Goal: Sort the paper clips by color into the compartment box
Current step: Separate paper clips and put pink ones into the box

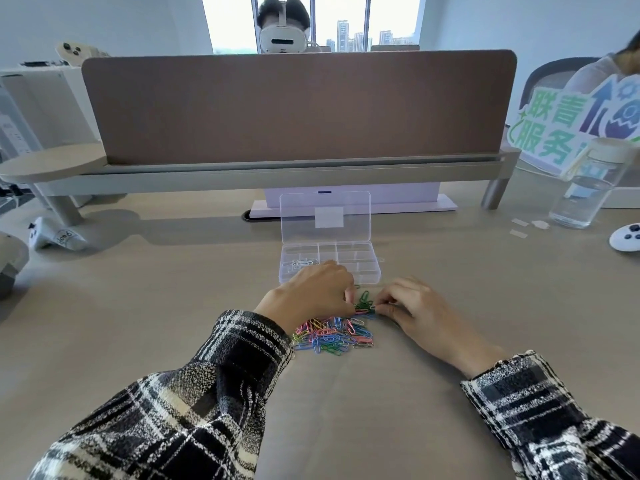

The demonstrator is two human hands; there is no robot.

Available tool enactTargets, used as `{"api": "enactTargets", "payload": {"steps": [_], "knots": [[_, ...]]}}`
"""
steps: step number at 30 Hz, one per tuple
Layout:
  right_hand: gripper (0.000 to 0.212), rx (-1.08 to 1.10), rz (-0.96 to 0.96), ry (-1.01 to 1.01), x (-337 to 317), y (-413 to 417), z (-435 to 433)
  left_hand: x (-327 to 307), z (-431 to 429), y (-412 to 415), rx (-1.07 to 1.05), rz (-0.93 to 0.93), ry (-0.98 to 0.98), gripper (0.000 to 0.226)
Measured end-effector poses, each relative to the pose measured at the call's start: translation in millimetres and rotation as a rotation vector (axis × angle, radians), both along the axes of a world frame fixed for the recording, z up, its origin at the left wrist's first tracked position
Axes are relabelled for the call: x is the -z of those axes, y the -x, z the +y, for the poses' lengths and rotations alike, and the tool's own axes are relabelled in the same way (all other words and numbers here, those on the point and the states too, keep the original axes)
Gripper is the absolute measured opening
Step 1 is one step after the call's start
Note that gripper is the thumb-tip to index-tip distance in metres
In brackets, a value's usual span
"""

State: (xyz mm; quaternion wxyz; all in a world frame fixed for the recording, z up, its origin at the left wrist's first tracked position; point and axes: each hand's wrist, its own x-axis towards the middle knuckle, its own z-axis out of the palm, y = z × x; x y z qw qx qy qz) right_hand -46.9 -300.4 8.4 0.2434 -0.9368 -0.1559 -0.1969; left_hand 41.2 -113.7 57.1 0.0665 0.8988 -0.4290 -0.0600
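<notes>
Now, one compartment box (360, 265), one clip pile (332, 336): green clips (363, 300) at its one o'clock are pinched by the right hand (415, 306); the left hand's (311, 296) grip is hidden.

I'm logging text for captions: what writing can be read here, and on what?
"联青" above "服务": green sign at the right, cut off by the frame.
Dark marking on the white controller at the left: too blurred to read.
White sticker on the compartment box lid: blank.
</notes>
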Motion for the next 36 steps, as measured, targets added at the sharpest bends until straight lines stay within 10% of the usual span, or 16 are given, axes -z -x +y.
{"api": "enactTargets", "payload": {"steps": [36], "knots": [[0.013, 0.095, -0.066, -0.259, 9, -3, 10, -6, -2, 4, -0.002, -0.182, 0.014, 0.02]]}}
